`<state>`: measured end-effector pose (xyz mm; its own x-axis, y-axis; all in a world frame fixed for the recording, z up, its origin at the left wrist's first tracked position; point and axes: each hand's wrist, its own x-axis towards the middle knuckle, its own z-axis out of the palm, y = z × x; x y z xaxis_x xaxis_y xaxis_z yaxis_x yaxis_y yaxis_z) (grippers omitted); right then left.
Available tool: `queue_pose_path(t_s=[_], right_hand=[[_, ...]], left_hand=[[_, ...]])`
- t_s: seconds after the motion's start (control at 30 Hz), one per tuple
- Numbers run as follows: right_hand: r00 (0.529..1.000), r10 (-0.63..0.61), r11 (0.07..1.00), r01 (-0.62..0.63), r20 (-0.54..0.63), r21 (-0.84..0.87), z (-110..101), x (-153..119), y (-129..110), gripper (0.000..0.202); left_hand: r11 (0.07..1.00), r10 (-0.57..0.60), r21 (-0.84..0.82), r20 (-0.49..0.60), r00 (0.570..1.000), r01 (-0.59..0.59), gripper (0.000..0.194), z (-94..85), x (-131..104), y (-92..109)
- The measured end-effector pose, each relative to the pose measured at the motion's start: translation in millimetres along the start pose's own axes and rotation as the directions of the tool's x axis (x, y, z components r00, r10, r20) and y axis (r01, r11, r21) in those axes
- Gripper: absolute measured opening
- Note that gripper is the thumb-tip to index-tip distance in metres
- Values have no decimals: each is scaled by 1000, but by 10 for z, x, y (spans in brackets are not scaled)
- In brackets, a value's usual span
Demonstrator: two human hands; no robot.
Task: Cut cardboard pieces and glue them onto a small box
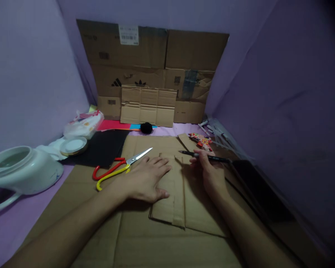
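Note:
My left hand lies flat with fingers stretched out, pressing on a creased piece of cardboard. A black pen is held between the fingers of my right hand, its tip pointing left above the cardboard. Just left of my left hand, scissors with one red and one yellow handle lie with their blades pointing away to the right. Beneath everything is a larger cardboard sheet. A dark line runs along the near edge of the creased piece.
A white pot-like vessel rests at the left, near a round lid and black sheets. Behind are a black yarn ball and standing cardboard panels. A dark phone-like slab lies right.

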<state>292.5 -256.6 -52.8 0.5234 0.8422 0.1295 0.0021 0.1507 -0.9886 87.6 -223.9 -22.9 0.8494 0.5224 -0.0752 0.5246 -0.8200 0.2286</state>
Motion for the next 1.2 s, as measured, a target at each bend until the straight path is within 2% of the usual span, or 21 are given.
queue_pose_path(t_s=[0.23, 0.4, 0.63, 1.2], right_hand=[[995, -87, 987, 94, 58, -131, 53, 36, -44, 30], [986, -145, 963, 159, 79, -218, 42, 101, 37, 27], [971, -213, 907, 237, 104, -349, 31, 64, 106, 23], [934, -276, 795, 355, 229, -492, 48, 25, -6, 17]], left_hand=[[999, -35, -8, -6, 999, 35, 71, -47, 30, 9], [998, -54, -29, -1, 999, 54, 70, -71, 52, 25], [999, -37, 25, -17, 999, 37, 72, 8, 71, -56], [997, -52, 51, -8, 999, 52, 72, 20, 96, -66]])
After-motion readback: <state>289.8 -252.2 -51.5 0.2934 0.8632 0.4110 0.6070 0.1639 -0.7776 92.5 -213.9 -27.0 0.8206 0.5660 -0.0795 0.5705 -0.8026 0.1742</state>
